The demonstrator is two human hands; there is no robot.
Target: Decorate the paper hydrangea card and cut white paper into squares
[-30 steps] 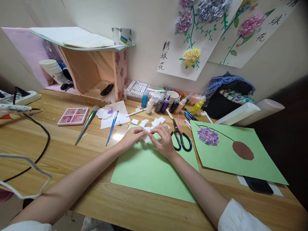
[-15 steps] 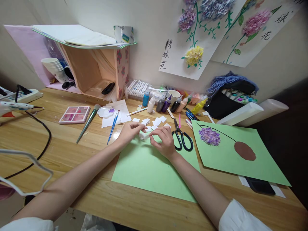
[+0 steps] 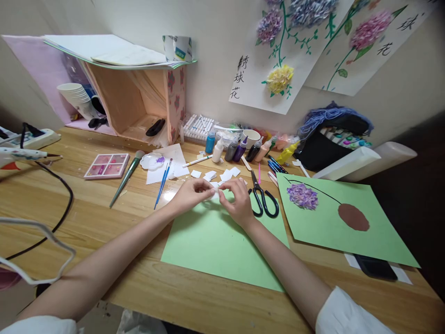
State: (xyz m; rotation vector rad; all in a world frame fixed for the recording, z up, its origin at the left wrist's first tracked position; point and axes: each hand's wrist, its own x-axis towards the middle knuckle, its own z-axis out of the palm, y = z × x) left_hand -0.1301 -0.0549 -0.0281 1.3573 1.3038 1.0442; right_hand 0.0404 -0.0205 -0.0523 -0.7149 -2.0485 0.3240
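Observation:
My left hand (image 3: 195,195) is closed in a pinch on a small piece of white paper (image 3: 215,191), most of it hidden by the fingers. Close beside it, my right hand (image 3: 237,202) pinches at the other side of the same piece. Both hands are above the far edge of a light green sheet (image 3: 222,248) on the table. Several small cut white paper pieces (image 3: 226,175) lie just beyond the fingers. Right of my right hand rest black-handled scissors (image 3: 259,199), partly on the green sheet.
A second green sheet with a purple paper flower (image 3: 302,196) lies at the right, over a dark phone (image 3: 375,267). Paint bottles (image 3: 240,149) line the back. Blue brushes (image 3: 162,183), a large brush (image 3: 127,178), a palette (image 3: 107,166) and a glue gun (image 3: 22,155) are leftward.
My left hand has shifted slightly right and down, closer to my right hand. The white paper, more visible before, is now mostly covered by my fingers.

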